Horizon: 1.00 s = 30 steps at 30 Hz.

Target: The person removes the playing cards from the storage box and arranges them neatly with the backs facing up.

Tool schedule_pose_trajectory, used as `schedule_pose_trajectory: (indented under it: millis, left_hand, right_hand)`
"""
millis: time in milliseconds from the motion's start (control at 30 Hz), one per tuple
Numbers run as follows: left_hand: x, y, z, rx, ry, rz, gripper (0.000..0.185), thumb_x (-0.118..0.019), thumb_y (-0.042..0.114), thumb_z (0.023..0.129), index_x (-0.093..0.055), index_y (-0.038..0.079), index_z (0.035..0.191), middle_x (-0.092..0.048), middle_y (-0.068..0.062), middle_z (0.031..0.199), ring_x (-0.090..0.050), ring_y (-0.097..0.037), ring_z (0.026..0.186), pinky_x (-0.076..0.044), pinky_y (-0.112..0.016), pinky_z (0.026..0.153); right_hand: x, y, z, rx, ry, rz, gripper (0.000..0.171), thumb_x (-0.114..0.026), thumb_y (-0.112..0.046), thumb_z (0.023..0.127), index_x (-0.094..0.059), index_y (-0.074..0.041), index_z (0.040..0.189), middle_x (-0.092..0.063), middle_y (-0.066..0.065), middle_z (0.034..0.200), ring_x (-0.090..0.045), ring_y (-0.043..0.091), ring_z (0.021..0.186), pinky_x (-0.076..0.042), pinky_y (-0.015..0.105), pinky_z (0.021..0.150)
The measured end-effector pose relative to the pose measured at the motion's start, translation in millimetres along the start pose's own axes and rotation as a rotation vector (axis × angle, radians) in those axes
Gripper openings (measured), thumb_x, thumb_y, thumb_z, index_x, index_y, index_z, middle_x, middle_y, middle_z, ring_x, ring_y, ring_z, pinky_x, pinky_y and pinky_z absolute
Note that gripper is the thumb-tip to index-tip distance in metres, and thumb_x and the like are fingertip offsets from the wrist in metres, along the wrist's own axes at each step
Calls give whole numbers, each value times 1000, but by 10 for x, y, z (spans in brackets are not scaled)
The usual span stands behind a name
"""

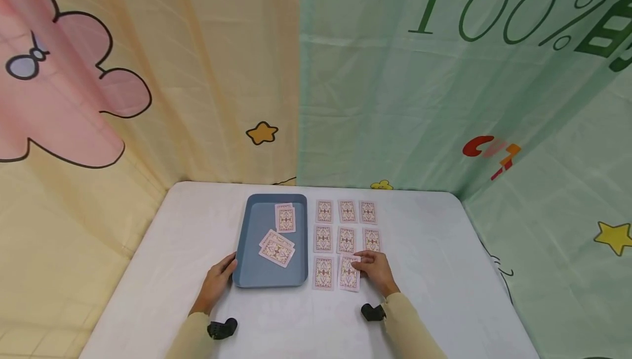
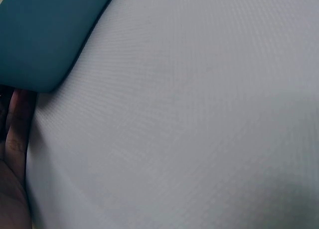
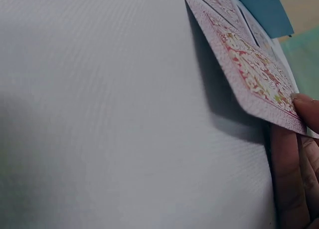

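- Card (image 1: 349,273) in the front row of the grid, beside the tray (image 1: 245,249), was pinched at its edge by right hand (image 1: 375,269); one side was lifted off tabletop (image 1: 434,271).
- Tray's near corner was touched by left hand (image 1: 217,282), fingers loosely spread.
- Lift was best kept low, so neighbouring cards (image 1: 323,273) weren't nudged.

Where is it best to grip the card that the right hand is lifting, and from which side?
Probably at its right edge, from the right. The card is tilted, that edge raised off the table, so the right hand can keep a finger under and one on top. Its other edge stays low beside the next card.
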State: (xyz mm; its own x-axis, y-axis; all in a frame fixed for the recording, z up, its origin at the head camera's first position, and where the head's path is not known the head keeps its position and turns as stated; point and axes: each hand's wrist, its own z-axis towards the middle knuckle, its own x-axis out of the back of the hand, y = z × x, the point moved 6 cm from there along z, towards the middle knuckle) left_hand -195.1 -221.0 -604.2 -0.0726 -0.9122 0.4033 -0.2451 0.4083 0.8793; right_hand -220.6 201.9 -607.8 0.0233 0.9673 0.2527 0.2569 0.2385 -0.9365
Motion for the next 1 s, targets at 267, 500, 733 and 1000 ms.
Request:
schedule_pose_trajectory:
  millis: [267,500,733,1000]
  left_hand:
    - [-3,-12,-1,-1,-3,0,53,-45,27,104,-37,-8,143,-35,-28,147,-25,-43,140,-23,-55,113]
    - [9,-11,-5,-5,0,-5,52,-45,26,104,-38,-8,143,-36,-28,147,-26,-42,140,-23,-54,114]
    - [11,-6,-2,-3,-3,-8,53,-46,25,104,-37,-9,143,-35,-28,147,-26,-42,140,-22,-54,114]
    - [8,-14,12,-6,-3,-6,52,-45,24,104,-38,-9,143,-35,-28,147,-25,-42,140,-22,-53,114]
  right_hand:
    - [-26,3,5,97,-10,-140,25,-79,-1,76,-71,7,99,-60,3,67,-58,11,53,-52,23,49]
    - [-49,-98,-10,212,-6,-274,23,-80,-2,75,-72,6,96,-58,1,68,-54,7,53,-49,21,48]
    - [-41,-163,-32,286,22,-382,24,-82,-6,74,-72,5,93,-57,0,68,-49,8,58,-44,20,52]
    - [-2,-135,-37,284,69,-418,26,-83,-8,73,-72,4,92,-58,-1,69,-50,9,61,-44,21,55]
